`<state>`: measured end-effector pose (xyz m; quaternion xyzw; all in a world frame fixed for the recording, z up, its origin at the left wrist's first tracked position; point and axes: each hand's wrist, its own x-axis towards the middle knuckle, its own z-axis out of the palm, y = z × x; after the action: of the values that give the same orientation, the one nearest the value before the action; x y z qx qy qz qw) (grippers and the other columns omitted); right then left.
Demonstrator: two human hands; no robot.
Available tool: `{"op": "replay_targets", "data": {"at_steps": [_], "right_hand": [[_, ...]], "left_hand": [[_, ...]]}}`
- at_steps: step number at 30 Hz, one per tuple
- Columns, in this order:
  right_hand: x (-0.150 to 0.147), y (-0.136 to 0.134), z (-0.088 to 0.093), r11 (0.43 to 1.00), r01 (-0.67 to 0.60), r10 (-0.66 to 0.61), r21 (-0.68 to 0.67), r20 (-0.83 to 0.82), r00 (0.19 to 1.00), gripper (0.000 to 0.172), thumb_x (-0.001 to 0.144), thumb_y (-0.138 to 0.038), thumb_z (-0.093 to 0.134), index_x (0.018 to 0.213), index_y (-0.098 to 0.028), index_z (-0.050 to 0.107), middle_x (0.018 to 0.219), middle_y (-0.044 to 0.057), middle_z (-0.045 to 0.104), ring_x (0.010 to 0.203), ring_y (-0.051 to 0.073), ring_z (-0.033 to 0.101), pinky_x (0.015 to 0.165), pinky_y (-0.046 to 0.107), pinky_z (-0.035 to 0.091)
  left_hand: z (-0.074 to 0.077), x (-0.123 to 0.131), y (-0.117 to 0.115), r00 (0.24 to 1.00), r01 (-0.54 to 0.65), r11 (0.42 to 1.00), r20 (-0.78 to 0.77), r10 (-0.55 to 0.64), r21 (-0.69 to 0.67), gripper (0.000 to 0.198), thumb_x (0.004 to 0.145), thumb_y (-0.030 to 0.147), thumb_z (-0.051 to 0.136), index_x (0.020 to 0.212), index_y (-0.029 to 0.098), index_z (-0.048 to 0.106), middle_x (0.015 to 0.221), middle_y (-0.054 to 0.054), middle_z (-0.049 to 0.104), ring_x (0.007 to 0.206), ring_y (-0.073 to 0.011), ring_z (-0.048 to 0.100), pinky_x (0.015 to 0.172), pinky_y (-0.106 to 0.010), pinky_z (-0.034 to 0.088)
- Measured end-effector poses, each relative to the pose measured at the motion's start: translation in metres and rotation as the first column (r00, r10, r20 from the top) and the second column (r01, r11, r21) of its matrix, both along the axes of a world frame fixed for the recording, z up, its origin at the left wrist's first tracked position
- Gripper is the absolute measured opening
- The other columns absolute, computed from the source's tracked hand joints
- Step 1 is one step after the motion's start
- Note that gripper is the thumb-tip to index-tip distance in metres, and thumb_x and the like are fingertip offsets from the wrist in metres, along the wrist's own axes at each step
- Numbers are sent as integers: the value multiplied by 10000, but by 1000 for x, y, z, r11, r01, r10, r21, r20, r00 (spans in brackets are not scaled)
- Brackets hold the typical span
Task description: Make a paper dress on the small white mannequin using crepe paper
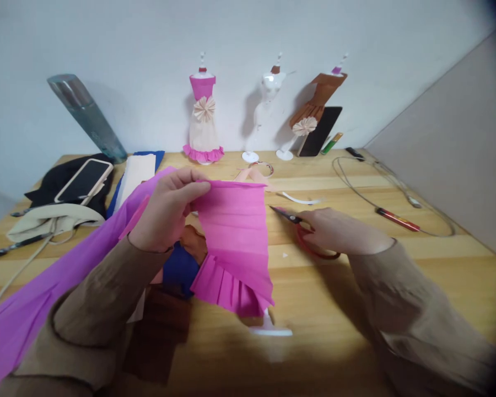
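My left hand pinches the top edge of a pink crepe paper piece, which hangs down with light creases across it. Below it spreads a pleated pink skirt, partly covered by the paper. A white stand base shows under the skirt; whatever stands on it is hidden. My right hand is closed on scissors with red handles. Their dark blades point left, close to the paper's right edge and apart from it. Long purple crepe paper runs beneath my left forearm.
Three miniature mannequins stand at the wall: one in pink and cream, one bare white, one in brown. A phone, a spray bottle and folded paper lie left. A cable with a red tool lies right.
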<state>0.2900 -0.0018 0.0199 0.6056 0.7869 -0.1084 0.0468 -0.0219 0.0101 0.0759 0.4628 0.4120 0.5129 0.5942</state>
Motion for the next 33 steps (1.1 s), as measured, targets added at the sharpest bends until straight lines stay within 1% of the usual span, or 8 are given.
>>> {"op": "replay_targets", "data": {"at_steps": [2, 5, 7, 9, 12, 14, 24, 33], "right_hand": [[-2, 3, -5, 996, 0, 5, -87, 62, 998, 737, 726, -117, 585, 1436, -310, 558, 886, 82, 766, 725, 252, 679, 583, 295, 404], [-6, 2, -2, 997, 47, -52, 58, 85, 995, 444, 773, -236, 647, 1205, -285, 733, 814, 87, 757, 669, 253, 667, 547, 300, 397], [-11, -2, 6, 969, 123, -122, 213, -19, 992, 283, 829, -379, 653, 1016, -214, 787, 711, 95, 725, 627, 251, 653, 542, 318, 416], [-21, -8, 16, 952, 186, -110, 242, -297, 949, 444, 881, -532, 591, 1078, -171, 759, 681, 85, 706, 620, 242, 651, 560, 343, 463], [-44, -17, 31, 996, 36, 40, 78, -790, 611, 595, 869, -578, 602, 1304, -172, 628, 958, 106, 744, 847, 244, 704, 715, 381, 569], [-61, -20, 37, 999, -37, 26, 10, -894, 448, 575, 855, -525, 656, 1331, -207, 598, 1125, 118, 716, 967, 244, 693, 822, 412, 579], [-101, -8, 34, 996, 56, -76, -70, -991, 112, 424, 726, -455, 818, 1022, -217, 630, 937, 28, 655, 822, 170, 642, 730, 322, 536], [-104, -13, 33, 984, 125, 108, 124, -986, 129, 168, 795, -313, 756, 777, -208, 626, 874, 21, 650, 830, 166, 618, 740, 322, 510]], "left_hand": [[0, 0, -1, 1000, 11, 1000, -8, -11, -10, 141, 660, 180, 742, 633, 167, 604, 553, 41, 486, 513, -74, 399, 486, -214, 279], [0, 3, -4, 1000, 20, 1000, -7, -20, -11, 159, 649, 199, 763, 638, 167, 607, 556, 45, 499, 502, -68, 388, 478, -210, 266], [0, 4, -5, 1000, 25, 1000, -10, -25, -1, 168, 639, 217, 779, 644, 167, 620, 552, 46, 511, 497, -67, 392, 474, -210, 266], [-1, 6, -6, 999, 32, 999, -19, -32, 9, 172, 634, 230, 790, 649, 165, 632, 561, 41, 535, 506, -71, 417, 484, -211, 292], [-2, 8, -8, 999, 30, 999, -36, -29, 27, 171, 633, 240, 795, 650, 167, 641, 588, 33, 562, 537, -80, 452, 512, -214, 334], [-4, 9, -9, 999, 32, 999, -44, -30, 38, 172, 633, 249, 797, 644, 170, 645, 596, 30, 566, 548, -84, 455, 521, -217, 348], [-7, 13, -13, 997, 59, 995, -63, -55, 78, 205, 648, 300, 813, 656, 176, 650, 614, 28, 573, 570, -87, 473, 544, -216, 370], [-5, 11, -13, 999, 35, 997, -41, -32, 75, 175, 648, 278, 811, 662, 191, 660, 610, 30, 565, 559, -88, 462, 531, -220, 368]]}}
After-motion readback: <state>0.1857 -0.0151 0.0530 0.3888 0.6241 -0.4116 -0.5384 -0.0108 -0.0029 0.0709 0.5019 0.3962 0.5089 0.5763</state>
